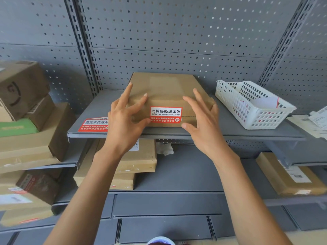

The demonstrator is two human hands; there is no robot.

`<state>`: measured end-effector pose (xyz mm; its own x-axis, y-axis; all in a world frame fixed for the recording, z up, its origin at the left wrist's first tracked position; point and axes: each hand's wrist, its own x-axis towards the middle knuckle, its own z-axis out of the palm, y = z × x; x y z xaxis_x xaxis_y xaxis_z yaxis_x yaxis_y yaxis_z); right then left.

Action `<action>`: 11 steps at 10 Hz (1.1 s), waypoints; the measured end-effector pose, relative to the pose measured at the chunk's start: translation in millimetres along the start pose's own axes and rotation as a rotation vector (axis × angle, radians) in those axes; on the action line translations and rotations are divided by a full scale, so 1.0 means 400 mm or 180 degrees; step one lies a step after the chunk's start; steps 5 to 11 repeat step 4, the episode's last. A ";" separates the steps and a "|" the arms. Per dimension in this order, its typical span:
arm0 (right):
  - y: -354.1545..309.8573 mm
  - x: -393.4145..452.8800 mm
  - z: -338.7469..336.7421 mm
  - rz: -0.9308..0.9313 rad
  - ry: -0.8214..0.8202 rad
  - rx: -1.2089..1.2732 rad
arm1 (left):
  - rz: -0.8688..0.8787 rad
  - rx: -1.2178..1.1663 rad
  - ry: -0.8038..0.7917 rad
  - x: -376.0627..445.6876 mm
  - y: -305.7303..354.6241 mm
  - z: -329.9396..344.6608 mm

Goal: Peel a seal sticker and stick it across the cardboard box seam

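A flat brown cardboard box [164,87] lies on the grey metal shelf [221,133] at the middle. A red and white seal sticker [166,114] is stuck across the box seam near its front edge. My left hand [125,119] rests on the box's left side with fingers spread, thumb close to the sticker's left edge. My right hand [203,121] hovers at the box's right side, fingers apart, thumb near the sticker's lower right corner. Neither hand holds anything. A sheet of seal stickers [93,124] lies on the shelf left of the box, partly behind my left hand.
A white plastic basket [253,105] with sticker sheets stands at the right of the shelf. Cardboard parcels [26,112] are stacked at the left and on the lower shelves [141,160]. A grey pegboard wall [177,41] is behind. Papers [315,124] lie at far right.
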<state>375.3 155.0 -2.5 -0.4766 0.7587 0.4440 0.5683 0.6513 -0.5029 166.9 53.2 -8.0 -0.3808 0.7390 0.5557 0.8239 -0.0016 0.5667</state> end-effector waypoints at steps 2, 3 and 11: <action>0.008 -0.005 -0.001 -0.0050 -0.0091 0.0004 | 0.0036 -0.0082 -0.0069 -0.007 -0.012 -0.003; 0.004 -0.008 -0.019 -0.0028 -0.0253 0.0145 | 0.0094 -0.0091 -0.0106 -0.006 -0.010 -0.016; 0.008 -0.014 -0.049 0.0098 -0.0188 0.0388 | -0.0091 -0.0205 -0.0030 0.002 -0.008 -0.032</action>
